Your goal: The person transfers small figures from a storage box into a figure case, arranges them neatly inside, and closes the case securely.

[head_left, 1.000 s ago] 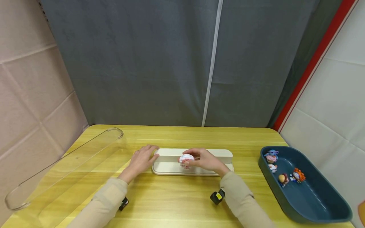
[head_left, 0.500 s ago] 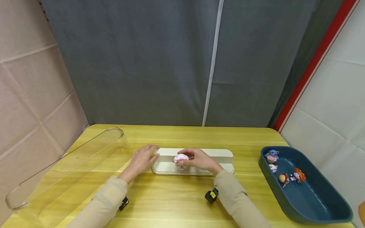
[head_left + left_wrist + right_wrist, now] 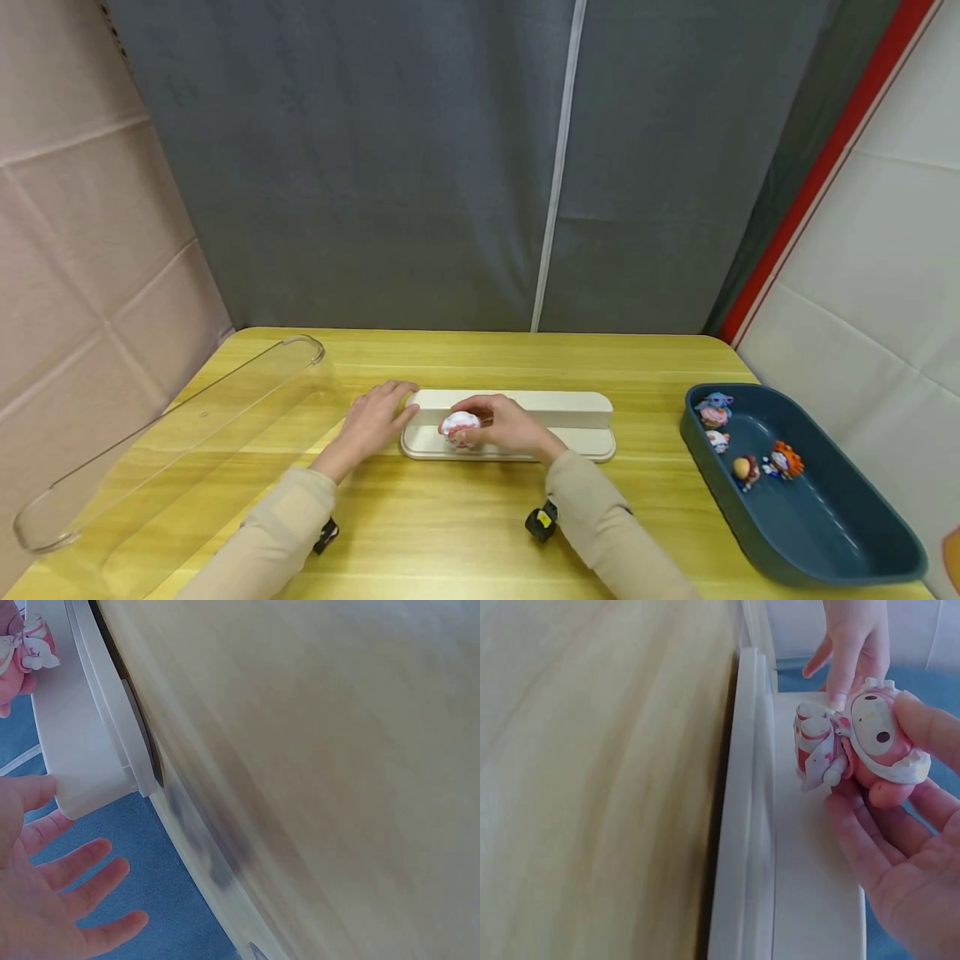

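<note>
A pink-and-white figurine with a large round head is pinched between the thumb and fingers of my right hand. In the right wrist view the figurine shows its face, and its feet point toward the base's front edge. It is over the left part of a long cream stepped display base; contact with the base cannot be told. At the base's left end, my left hand rests its thumb and forefinger against the corner. Its other fingers are spread and hold nothing.
A dark blue tray at the right holds several small figurines, among them an orange-haired one. A long clear plastic cover lies at the left of the wooden table. A grey curtain hangs behind.
My right hand has moved left along the base, carrying the pink-and-white figurine from near the middle toward the left end. The left hand has stayed in place.
</note>
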Available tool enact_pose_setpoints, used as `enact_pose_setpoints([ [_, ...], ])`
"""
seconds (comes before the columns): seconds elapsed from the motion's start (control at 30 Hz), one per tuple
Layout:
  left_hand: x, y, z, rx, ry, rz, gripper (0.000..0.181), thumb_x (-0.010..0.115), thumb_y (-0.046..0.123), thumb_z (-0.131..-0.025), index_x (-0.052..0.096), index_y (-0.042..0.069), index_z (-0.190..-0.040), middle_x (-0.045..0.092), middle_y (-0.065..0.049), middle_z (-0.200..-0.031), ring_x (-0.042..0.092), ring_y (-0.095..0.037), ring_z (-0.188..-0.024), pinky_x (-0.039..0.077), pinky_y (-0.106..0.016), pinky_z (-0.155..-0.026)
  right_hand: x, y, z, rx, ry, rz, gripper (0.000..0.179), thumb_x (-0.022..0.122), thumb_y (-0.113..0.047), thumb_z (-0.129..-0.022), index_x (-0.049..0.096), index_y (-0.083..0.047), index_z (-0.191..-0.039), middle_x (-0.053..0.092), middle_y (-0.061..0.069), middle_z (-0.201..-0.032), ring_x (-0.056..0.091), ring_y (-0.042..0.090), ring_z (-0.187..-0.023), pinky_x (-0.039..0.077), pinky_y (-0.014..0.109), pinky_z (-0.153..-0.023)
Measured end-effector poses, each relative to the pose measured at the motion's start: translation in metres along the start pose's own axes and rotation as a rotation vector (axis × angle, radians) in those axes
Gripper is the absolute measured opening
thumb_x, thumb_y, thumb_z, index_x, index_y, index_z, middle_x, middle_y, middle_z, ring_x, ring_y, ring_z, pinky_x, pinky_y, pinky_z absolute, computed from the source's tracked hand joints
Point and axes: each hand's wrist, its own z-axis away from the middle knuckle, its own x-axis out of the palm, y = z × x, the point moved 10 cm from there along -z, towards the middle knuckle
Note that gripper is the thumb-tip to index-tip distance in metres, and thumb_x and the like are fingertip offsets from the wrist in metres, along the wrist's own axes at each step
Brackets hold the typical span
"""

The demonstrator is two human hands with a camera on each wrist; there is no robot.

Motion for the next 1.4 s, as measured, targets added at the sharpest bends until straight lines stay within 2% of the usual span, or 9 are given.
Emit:
enact_pose_setpoints([
  [0.8, 0.000, -0.001, 0.000, 0.011, 0.004, 0.011, 0.032, 0.053, 0.029, -0.089, 0.054, 0.013, -0.117, 0.054, -0.010, -0.112, 0.050, -0.032, -0.100, 0.039, -0.053, -0.078, 0.017, -0.003, -0.008, -0.025, 0.133, 0.092, 0.034, 0.070, -0.016, -0.077, 0.061, -0.005, -0.108, 0.061, -0.002, -0.097, 0.055, 0.008, -0.084, 0.045, 0.023, -0.076],
  [1.27, 0.000, 0.000, 0.001, 0.010, -0.003, -0.001, 0.032, 0.053, 0.029, -0.089, 0.053, 0.013, -0.117, 0.054, -0.010, -0.111, 0.051, -0.033, -0.098, 0.038, -0.053, -0.078, 0.013, -0.013, -0.007, -0.064, 0.170, 0.312, 0.037, 0.069, -0.018, -0.077, 0.061, -0.007, -0.111, 0.061, 0.001, -0.102, 0.052, 0.008, -0.079, 0.043, 0.021, -0.070],
  [1.4, -0.001, 0.000, 0.001, 0.006, -0.002, -0.003, 0.032, 0.053, 0.029, -0.089, 0.053, 0.014, -0.117, 0.054, -0.010, -0.111, 0.051, -0.033, -0.098, 0.039, -0.053, -0.078, 0.012, -0.016, -0.007, -0.079, 0.181, 0.380, 0.037, 0.069, -0.021, -0.077, 0.059, -0.009, -0.110, 0.062, -0.002, -0.089, 0.050, 0.008, -0.071, 0.042, 0.021, -0.064],
])
